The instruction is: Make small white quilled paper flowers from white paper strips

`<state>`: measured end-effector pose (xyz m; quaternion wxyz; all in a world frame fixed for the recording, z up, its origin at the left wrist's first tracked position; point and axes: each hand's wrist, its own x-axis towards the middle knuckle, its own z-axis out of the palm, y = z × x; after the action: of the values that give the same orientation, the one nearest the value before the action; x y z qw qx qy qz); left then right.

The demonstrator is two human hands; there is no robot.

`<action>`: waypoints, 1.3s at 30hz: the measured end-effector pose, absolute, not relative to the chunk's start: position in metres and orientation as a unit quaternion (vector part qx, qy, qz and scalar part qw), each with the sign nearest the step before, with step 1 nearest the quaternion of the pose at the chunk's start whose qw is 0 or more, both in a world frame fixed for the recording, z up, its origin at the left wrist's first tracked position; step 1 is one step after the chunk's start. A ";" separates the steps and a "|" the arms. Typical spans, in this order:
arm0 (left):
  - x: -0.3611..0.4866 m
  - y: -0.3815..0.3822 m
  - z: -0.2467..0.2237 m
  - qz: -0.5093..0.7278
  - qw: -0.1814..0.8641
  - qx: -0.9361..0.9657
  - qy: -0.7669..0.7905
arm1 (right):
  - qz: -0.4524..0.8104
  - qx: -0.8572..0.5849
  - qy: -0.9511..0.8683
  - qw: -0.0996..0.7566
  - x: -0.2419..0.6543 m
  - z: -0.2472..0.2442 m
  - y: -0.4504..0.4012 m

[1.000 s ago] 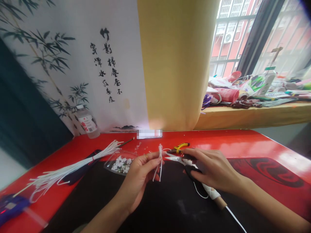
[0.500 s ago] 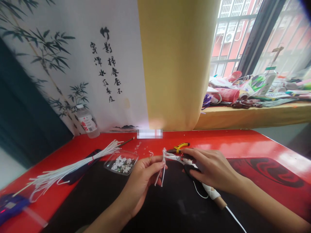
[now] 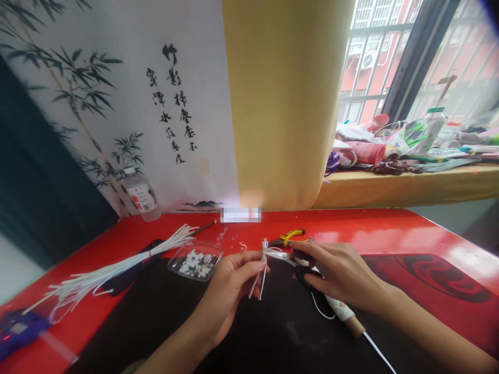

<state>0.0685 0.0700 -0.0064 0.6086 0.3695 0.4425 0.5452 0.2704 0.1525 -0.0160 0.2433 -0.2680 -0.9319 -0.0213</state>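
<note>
Between thumb and fingers, my left hand (image 3: 236, 280) pinches a small bundle of white cord (image 3: 265, 249). Looped ends stick up above the fingertips and two tails hang below. My right hand (image 3: 339, 265) is wrapped round the black handles of a pair of scissors (image 3: 286, 256), whose blades point left and reach the cord just above my left fingertips. The blades look nearly closed; whether they touch the cord is too small to tell. Just behind the scissors lie yellow-handled pliers (image 3: 292, 236).
A clear tray (image 3: 197, 262) of white beads and a bundle of white cords (image 3: 128, 264) lie left on the red table (image 3: 351, 223). Beyond stands a bottle (image 3: 142, 195). A white-wrapped rod (image 3: 341, 307) with a cable lies under my right hand. A blue device (image 3: 23, 332) sits far left.
The scissor blades have closed somewhat, and a thin strand now curves above them. Both hands have otherwise kept nearly the same place.
</note>
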 end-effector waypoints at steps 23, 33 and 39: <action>0.068 0.073 -0.007 0.548 0.534 0.405 0.500 | -0.027 -0.287 -0.929 0.231 0.266 -0.013 0.139; 0.068 0.072 -0.006 0.550 0.540 0.379 0.513 | 0.044 -0.293 -0.922 0.249 0.265 -0.019 0.144; 0.065 0.074 -0.006 0.562 0.509 0.406 0.509 | 0.407 -0.319 -0.826 0.223 0.262 -0.001 0.136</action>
<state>0.0651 0.0738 -0.0055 0.5094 0.4062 0.5095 0.5620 0.2619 0.1359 -0.0009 0.2229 -0.3190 -0.8264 0.4070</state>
